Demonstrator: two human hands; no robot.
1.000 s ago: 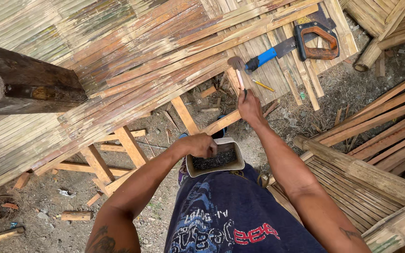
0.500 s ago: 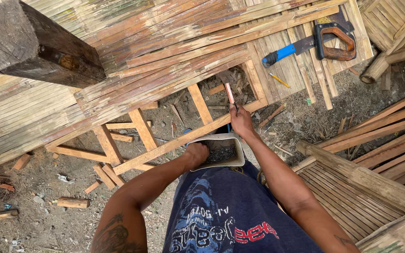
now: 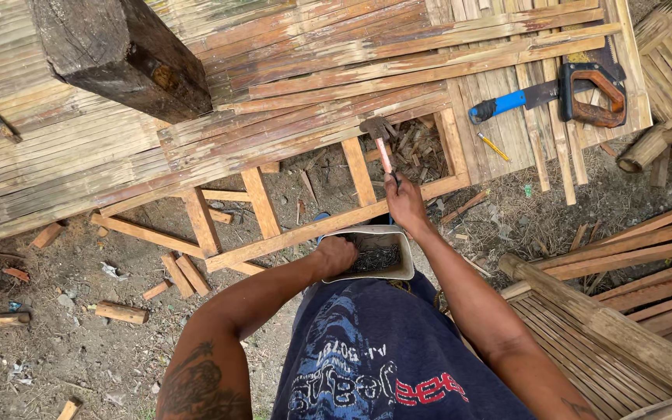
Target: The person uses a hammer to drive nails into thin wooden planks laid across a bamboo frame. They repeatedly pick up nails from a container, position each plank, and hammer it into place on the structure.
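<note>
You stand over a half-built bamboo panel (image 3: pixel 305 117), looking straight down.

Your right hand (image 3: pixel 404 204) is curled tight around the bottom of a hammer (image 3: pixel 383 148). The hammer's long axis runs up and slightly left from your fist, toward 11 o'clock, its pale reddish wooden handle ending in a dark, worn metal head. The head hovers over an open bay of the wooden frame (image 3: pixel 328 222), where dirt and wood scraps show through.

Your left hand (image 3: pixel 337 255) is dipped into a small rectangular tin (image 3: pixel 404 257) held at your waist, fingers bunched down among a heap of dark nails (image 3: pixel 375 257). You cannot tell whether it is pinching a nail. The tin lies at 7 o'clock from your right hand, close below it, so your left hand is the nearer one to the nails.

The panel is made of flat split bamboo slats, tan to reddish, fibrous and ridged, laid over squared pale timber rails. At 10 o'clock a heavy, dark, weathered beam (image 3: pixel 122 54) juts over the slats. At 2 o'clock a saw (image 3: pixel 554 93) with a blue handle and a yellow pencil (image 3: pixel 494 146) lie on the slats. Offcuts litter the bare ground at 8 o'clock.
</note>
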